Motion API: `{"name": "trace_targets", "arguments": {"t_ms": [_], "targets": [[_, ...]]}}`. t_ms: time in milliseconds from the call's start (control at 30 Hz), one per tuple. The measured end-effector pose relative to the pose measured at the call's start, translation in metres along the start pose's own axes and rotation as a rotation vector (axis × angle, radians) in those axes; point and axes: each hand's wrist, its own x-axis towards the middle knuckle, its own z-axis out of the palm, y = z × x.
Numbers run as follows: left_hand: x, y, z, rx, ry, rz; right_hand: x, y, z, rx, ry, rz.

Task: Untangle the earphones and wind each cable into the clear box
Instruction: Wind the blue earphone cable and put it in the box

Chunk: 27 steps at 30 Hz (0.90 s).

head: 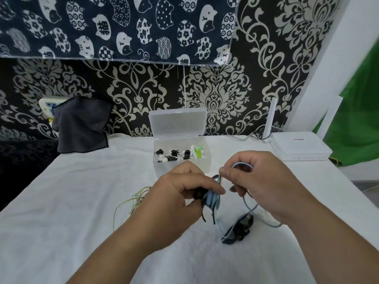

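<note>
A light blue earphone cable [250,210] runs between both hands above the white cloth. My left hand [176,193] pinches a small coil of that cable together with a black earbud [198,194]. My right hand [264,181] holds a loop of the same blue cable over its fingers. Below, the cable trails down to a dark tangle of earphone parts [239,228] lying on the cloth. The clear box [206,160] stands open behind my hands, with black, white and green earphones inside. A thin yellow-green cable [131,203] lies left of my left hand.
The table wears a white cloth [82,222]. A white router [299,146] with an antenna sits at the back right. A dark cloth [82,124] hangs over a wall socket at the back left. The box lid [177,121] stands upright against the patterned wall.
</note>
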Motion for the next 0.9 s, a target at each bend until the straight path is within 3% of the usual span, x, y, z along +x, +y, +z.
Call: {"name": "trace_targets", "arguments": {"t_ms": [167,333,533,733,900], "targets": [[0.001,0.002,-0.002,-0.111,0.07,-0.001,0.003,0.003,-0.009,0.373,-0.015,0.125],[0.002,0.003,-0.023,-0.229,0.092,-0.028,0.009,0.012,-0.029,0.444,0.116,0.234],[0.0,-0.015,-0.046,0.04,0.186,-0.13,0.015,0.024,-0.049,0.619,0.38,0.354],[-0.002,-0.024,-0.059,0.047,0.333,-0.235,0.014,0.043,-0.073,0.518,0.634,0.481],[0.001,-0.024,-0.06,0.1,0.455,-0.263,0.014,0.057,-0.088,0.376,0.789,0.484]]}}
